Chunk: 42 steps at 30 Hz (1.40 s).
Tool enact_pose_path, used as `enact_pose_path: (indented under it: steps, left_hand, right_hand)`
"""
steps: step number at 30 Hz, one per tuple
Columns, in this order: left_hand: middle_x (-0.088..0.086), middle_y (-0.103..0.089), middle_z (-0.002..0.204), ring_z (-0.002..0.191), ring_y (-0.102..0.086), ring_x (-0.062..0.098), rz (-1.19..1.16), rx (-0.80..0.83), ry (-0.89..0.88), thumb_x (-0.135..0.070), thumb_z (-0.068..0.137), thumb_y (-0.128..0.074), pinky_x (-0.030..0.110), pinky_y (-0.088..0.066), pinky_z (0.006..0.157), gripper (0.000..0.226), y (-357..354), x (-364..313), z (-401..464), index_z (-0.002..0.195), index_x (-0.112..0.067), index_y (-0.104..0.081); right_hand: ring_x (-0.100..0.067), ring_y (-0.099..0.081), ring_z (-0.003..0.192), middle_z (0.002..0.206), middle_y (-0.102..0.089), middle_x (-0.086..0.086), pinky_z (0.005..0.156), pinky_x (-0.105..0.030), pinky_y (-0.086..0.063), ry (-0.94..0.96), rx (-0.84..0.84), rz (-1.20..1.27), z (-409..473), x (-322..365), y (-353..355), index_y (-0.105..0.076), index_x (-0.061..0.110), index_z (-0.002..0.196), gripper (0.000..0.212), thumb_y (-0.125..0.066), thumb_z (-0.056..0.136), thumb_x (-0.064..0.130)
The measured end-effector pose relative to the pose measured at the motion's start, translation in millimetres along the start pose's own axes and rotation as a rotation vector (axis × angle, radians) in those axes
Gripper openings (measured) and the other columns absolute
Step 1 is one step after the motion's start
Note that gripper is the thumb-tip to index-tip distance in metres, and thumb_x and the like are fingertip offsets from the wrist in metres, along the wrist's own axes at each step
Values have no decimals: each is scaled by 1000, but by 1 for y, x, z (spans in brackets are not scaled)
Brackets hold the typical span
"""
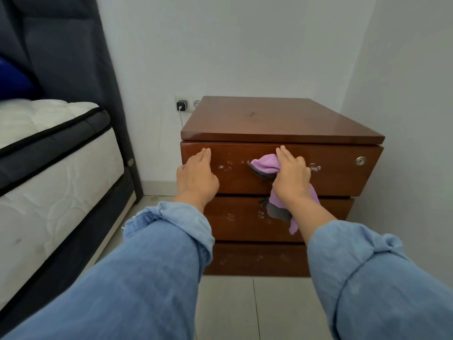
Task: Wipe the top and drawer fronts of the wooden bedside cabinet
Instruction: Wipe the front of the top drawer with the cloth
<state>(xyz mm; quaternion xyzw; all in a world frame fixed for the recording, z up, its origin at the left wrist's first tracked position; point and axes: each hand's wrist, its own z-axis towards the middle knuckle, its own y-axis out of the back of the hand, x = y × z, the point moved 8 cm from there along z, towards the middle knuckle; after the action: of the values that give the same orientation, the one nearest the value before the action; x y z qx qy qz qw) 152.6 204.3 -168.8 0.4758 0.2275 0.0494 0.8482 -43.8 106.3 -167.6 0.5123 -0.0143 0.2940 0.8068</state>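
Note:
The wooden bedside cabinet (279,119) stands against the wall, with three drawer fronts stacked below its glossy top. My right hand (290,176) presses a purple cloth with grey trim (266,165) flat against the middle of the top drawer front (343,173); part of the cloth hangs down over the second drawer front (235,219). My left hand (197,176) rests flat on the left end of the top drawer, fingers together, holding nothing. White scuff marks dot all three drawer fronts. A round lock (360,160) sits at the top drawer's right end.
A bed with a white mattress (49,168) and a dark headboard (73,45) stands to the left. A wall socket with a black charger (182,105) and its cable is behind the cabinet's left corner. A wall runs close on the right. Pale floor tiles (245,310) lie in front.

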Motion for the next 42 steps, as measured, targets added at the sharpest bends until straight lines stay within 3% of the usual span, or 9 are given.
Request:
enact_pose_path:
  steps: [9,12,17,22,27,30,33,37,42]
  left_hand:
    - [2,-33,153,141,-30,19,76,-41,-59,-20,92,-50,35,-24,114,64,-9,-4,6,150,-16,-23]
    - [2,-38,150,138,-35,20,82,-47,-87,-21,92,-50,35,-27,112,62,-4,-1,8,149,-17,-27]
    - [3,-50,139,124,-49,22,29,-157,-101,-12,88,-52,37,-37,104,54,20,16,11,140,-17,-42]
    - [7,-40,147,134,-37,22,74,-185,-135,-7,85,-54,38,-30,112,61,20,42,8,143,-11,-37]
    - [6,-29,154,141,-28,21,98,-201,-223,-1,82,-50,40,-19,118,70,14,54,11,148,-11,-28]
    - [8,-33,152,139,-32,23,116,-254,-264,-3,81,-47,40,-17,117,68,12,58,15,147,-9,-32]
    - [8,-32,153,139,-33,22,171,-286,-262,-7,82,-44,41,-17,116,66,4,63,15,147,-8,-32]
    - [10,-32,153,138,-36,23,234,-332,-239,-25,90,-31,45,-22,113,60,-5,60,16,146,-5,-33]
    - [4,-23,157,142,-26,18,232,-287,-175,-29,79,-49,44,-13,115,76,-12,60,13,150,-13,-25]
  right_hand:
    - [-24,-39,124,157,-18,3,97,-34,-36,12,0,15,2,-4,-15,-29,20,146,75,-55,83,-9]
    - [-24,-42,125,152,-28,0,99,-34,-36,39,-28,78,-3,3,-14,-37,20,139,70,-61,80,-9]
    - [-28,-52,92,123,-51,-10,79,-35,-47,336,-170,89,-13,59,0,-56,11,114,45,-65,74,-7]
    - [-33,-60,97,112,-63,-16,80,-39,-50,634,-348,101,-8,128,-2,-66,9,102,27,-69,76,2]
    - [-29,-52,124,130,-59,-8,102,-43,-41,814,-404,18,12,159,-38,-66,15,114,36,-70,80,6]
    - [-25,-33,139,148,-40,-6,114,-47,-26,872,-414,-159,14,153,-76,-46,16,138,50,-55,90,5]
    - [-24,-18,145,156,-23,-6,119,-43,-7,910,-378,-273,11,143,-104,-25,17,148,57,-40,95,5]
    - [-26,-22,143,154,-27,-8,118,-42,-12,1047,-340,-346,-6,138,-126,-30,13,146,58,-47,92,4]
    - [-26,-44,132,142,-48,-9,110,-43,-30,1080,-188,-206,-28,129,-135,-51,10,133,65,-72,73,-3]
